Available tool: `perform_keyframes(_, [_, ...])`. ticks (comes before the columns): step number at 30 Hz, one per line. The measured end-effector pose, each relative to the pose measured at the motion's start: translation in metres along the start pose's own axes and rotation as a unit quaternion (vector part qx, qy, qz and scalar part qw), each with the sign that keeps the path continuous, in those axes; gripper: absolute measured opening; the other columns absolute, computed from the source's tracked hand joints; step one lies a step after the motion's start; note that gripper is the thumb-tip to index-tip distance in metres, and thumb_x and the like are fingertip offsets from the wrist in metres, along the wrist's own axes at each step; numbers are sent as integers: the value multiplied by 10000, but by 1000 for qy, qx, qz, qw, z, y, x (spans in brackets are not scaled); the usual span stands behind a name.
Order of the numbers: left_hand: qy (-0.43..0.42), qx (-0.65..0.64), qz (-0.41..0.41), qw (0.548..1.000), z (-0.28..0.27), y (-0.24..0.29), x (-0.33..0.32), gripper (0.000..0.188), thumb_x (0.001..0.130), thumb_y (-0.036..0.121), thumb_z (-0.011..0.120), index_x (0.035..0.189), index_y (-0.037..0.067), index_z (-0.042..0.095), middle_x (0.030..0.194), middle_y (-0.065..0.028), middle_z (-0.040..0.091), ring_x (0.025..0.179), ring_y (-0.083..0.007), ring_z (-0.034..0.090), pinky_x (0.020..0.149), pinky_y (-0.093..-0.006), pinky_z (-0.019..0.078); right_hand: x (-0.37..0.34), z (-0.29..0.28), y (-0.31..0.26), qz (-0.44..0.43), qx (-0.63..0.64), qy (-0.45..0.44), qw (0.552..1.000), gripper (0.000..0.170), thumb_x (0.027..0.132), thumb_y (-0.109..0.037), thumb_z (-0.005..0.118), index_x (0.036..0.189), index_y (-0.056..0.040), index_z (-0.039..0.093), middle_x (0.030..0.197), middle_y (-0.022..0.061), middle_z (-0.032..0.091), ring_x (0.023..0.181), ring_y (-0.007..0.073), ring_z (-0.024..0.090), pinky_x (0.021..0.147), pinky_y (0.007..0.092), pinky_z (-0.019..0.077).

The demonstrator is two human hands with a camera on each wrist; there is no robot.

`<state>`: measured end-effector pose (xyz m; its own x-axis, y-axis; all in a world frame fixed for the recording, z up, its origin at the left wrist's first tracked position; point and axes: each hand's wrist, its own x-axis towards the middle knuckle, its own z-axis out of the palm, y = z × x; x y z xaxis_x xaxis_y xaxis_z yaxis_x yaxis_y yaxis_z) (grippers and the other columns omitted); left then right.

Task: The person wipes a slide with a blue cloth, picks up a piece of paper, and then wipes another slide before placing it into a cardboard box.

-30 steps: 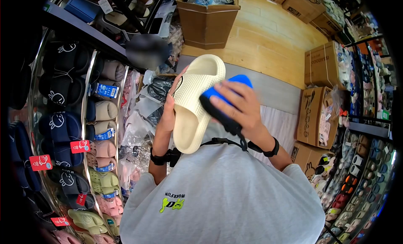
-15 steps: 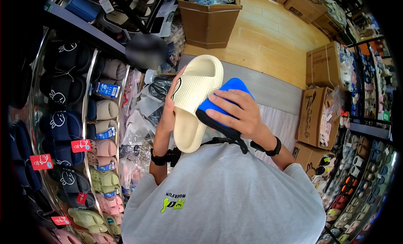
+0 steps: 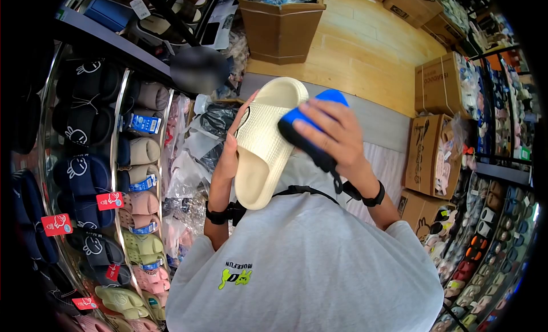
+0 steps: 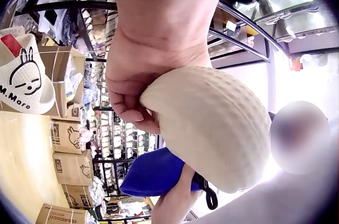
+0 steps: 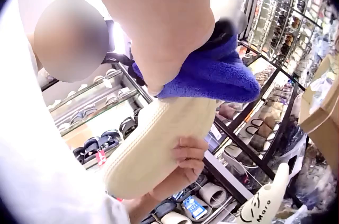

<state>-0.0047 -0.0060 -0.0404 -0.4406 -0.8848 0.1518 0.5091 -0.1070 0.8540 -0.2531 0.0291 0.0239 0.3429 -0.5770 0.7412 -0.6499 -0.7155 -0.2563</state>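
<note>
The left hand (image 3: 229, 152) grips a cream slipper (image 3: 254, 178) by its side, toe opening upward, in front of the grey shirt. Curled left fingers show at the slipper's edge in the left wrist view. The right hand (image 3: 337, 139) holds a blue and black plush cloth or brush (image 3: 302, 129) with a black loop against the slipper's strap side. In the right wrist view the blue plush (image 5: 212, 78) lies against the slipper (image 5: 153, 144), with the left hand (image 5: 183, 168) behind it. A second slipper, white with a rabbit drawing (image 4: 24, 78), appears in the left wrist view.
Racks of dark and pastel slippers (image 3: 85, 126) stand at the left. Brown cartons (image 3: 436, 83) are stacked at the right beside more shoe shelves (image 3: 502, 229). An open carton (image 3: 279, 32) stands ahead on the wooden floor, near plastic bags (image 3: 191, 172).
Between the earlier frames and now, the right hand with the blue plush has moved down the slipper's side, then back up and to the right. The left hand and slipper have barely shifted.
</note>
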Motion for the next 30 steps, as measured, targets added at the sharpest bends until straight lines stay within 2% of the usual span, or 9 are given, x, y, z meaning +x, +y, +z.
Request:
perform_keyframes(3, [-22, 66, -17, 997, 5, 15, -2, 1199, 985, 851, 510, 1714, -64, 246, 1734, -196, 383, 1594, -281, 398, 1316, -426, 299, 4, -2, -4, 38, -17, 12, 999, 473, 868, -158, 769, 1339, -114, 767, 1369, 111, 749, 1211, 348, 716, 984, 472, 585])
perform_keyframes(7, [-19, 49, -25, 998, 2, 13, -1, 1219, 972, 853, 538, 1713, -69, 243, 1728, -211, 385, 1586, -281, 409, 1311, -425, 308, -6, 4, -15, -41, 22, -31, 998, 408, 941, -151, 683, 1339, -125, 769, 1385, 82, 742, 1224, 309, 713, 1001, 442, 575])
perform_keyframes(9, [-13, 39, -29, 999, 0, 11, -2, 1220, 971, 849, 548, 1713, -70, 241, 1727, -217, 384, 1584, -280, 412, 1310, -425, 309, -8, 3, -12, -53, 15, -42, 998, 424, 919, -191, 734, 1338, -136, 771, 1385, 77, 739, 1230, 313, 709, 1005, 450, 569])
perform_keyframes(13, [-24, 35, -24, 999, -3, 10, -5, 1209, 969, 822, 578, 1713, -70, 242, 1724, -220, 385, 1580, -285, 421, 1305, -429, 325, -2, 4, -5, 71, 16, 6, 997, 513, 862, -252, 847, 1352, -122, 767, 1383, 95, 738, 1224, 351, 702, 1007, 469, 564])
perform_keyframes(15, [-30, 42, -28, 998, -2, 11, -5, 1207, 966, 813, 590, 1713, -69, 241, 1724, -220, 385, 1578, -287, 425, 1302, -431, 332, -1, 8, -4, 59, -11, 20, 998, 528, 838, -244, 855, 1346, -124, 772, 1381, 101, 739, 1226, 350, 702, 996, 469, 569])
perform_keyframes(19, [-4, 27, -32, 999, -1, 11, -2, 1207, 957, 805, 608, 1716, -58, 237, 1720, -217, 392, 1571, -293, 440, 1300, -431, 340, -3, 9, -15, -28, 30, -30, 999, 432, 924, -185, 688, 1345, -132, 767, 1405, 92, 734, 1249, 322, 702, 1007, 452, 566])
perform_keyframes(25, [-1, 11, -38, 999, -1, 9, -4, 1184, 967, 782, 614, 1721, -46, 230, 1719, -211, 396, 1568, -295, 445, 1295, -435, 354, 3, 7, -1, 76, 1, 6, 997, 567, 820, -215, 887, 1361, -100, 763, 1400, 111, 727, 1242, 354, 686, 1036, 482, 554])
perform_keyframes(28, [-6, 10, -36, 999, -1, 8, -3, 1177, 970, 773, 618, 1722, -44, 227, 1722, -211, 392, 1570, -295, 442, 1293, -438, 359, 5, 6, -8, 75, -18, 6, 997, 496, 872, -200, 822, 1359, -120, 768, 1410, 100, 728, 1247, 346, 686, 1032, 484, 560])
perform_keyframes(30, [-3, 10, -32, 999, -1, 10, -3, 1175, 971, 769, 620, 1723, -43, 227, 1723, -212, 391, 1571, -294, 441, 1293, -438, 360, 0, 8, -12, -3, 46, -39, 998, 434, 929, -179, 738, 1361, -151, 769, 1423, 83, 728, 1253, 333, 691, 1031, 478, 563])
